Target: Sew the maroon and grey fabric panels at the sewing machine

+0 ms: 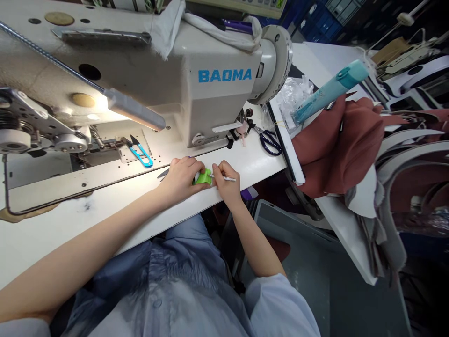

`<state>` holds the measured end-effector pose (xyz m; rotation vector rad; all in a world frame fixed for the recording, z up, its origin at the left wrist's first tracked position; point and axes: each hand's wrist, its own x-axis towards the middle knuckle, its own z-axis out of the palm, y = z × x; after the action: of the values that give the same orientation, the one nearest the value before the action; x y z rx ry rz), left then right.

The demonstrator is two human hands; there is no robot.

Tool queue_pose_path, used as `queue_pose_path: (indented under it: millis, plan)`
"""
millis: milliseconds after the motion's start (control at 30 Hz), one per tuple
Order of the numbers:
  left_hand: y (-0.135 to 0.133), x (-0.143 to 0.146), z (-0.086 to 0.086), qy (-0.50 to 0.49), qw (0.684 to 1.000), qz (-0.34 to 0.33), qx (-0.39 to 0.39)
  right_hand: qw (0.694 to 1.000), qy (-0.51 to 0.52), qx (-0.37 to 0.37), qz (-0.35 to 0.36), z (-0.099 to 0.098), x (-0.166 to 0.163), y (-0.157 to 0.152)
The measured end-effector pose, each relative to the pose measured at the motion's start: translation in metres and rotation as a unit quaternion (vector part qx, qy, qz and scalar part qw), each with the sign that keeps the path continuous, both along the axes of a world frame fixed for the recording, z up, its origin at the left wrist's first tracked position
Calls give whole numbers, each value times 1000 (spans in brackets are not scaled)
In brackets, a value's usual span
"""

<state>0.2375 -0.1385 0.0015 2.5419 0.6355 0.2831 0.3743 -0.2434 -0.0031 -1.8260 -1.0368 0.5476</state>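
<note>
Close to the front edge of the white sewing table (133, 206), my left hand (180, 180) is closed around a small bright green object (204, 177). Its exact kind is partly hidden by my fingers. Just to the right, my right hand (228, 186) pinches a thin white pen-like stick (229, 179) with dark marks. The stick's left end points at the green object; whether it is inside or only touching I cannot tell. A dark pointed blade (163, 173) sticks out beside my left hand. Blue thread snips (141, 152) lie on the machine bed behind it.
A sewing machine (220, 61) stands behind my hands, with a lit lamp (135, 110). Dark-handled scissors (269, 142) lie to the right. Beyond are a teal bottle-shaped case (331, 91) and reddish-brown material (340, 145). A grey bin (308, 271) stands below on the right.
</note>
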Motion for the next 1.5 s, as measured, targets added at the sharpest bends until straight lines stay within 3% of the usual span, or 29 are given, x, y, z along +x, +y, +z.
queue_pose_path:
  millis: [133, 367, 600, 767, 967, 1133, 1500]
  plan:
    - [1, 0, 0, 2, 1000, -1, 3, 1000, 22, 11, 13, 0, 1, 0]
    - [2, -2, -2, -13, 1000, -3, 3, 997, -71, -40, 9, 0, -2, 1]
    - [0, -2, -2, -25, 1000, 3, 5, 997, -67, -41, 7, -1, -2, 1]
    - [-2, 1, -2, 6, 998, -19, 58, 997, -57, -46, 19, 1, -3, 2]
    - [-9, 6, -1, 20, 995, 4, 94, 998, -68, -14, -8, -2, -3, 1]
    - [-11, 8, -2, 25, 995, 32, 87, 996, -58, 45, -53, -4, -3, -2]
    - [-8, 5, -5, -10, 998, 45, 32, 997, -67, 11, -45, -3, -4, 0]
